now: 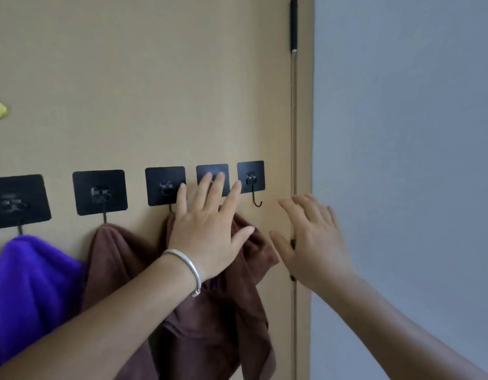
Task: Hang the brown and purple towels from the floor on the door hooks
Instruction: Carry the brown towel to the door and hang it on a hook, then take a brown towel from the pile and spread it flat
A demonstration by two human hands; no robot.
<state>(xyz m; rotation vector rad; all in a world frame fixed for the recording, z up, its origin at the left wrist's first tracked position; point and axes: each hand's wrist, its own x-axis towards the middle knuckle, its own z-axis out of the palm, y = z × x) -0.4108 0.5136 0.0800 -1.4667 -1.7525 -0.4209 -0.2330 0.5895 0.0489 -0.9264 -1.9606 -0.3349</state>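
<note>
Left hand [210,229] and right hand [314,242] raised, fingers straight and spread

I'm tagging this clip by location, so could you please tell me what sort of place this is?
Probably a room in a home, perhaps a bathroom or bedroom, seen at the back of a tan door. Stick-on black hooks run across it, holding a purple towel and brown towels, beside a plain grey wall.

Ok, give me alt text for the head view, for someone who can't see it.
Left hand lies flat, fingers spread, on a brown towel hanging from the door hooks; right hand hovers open beside it. Further left hang another brown towel and a purple towel; the rightmost hook is bare.
</note>
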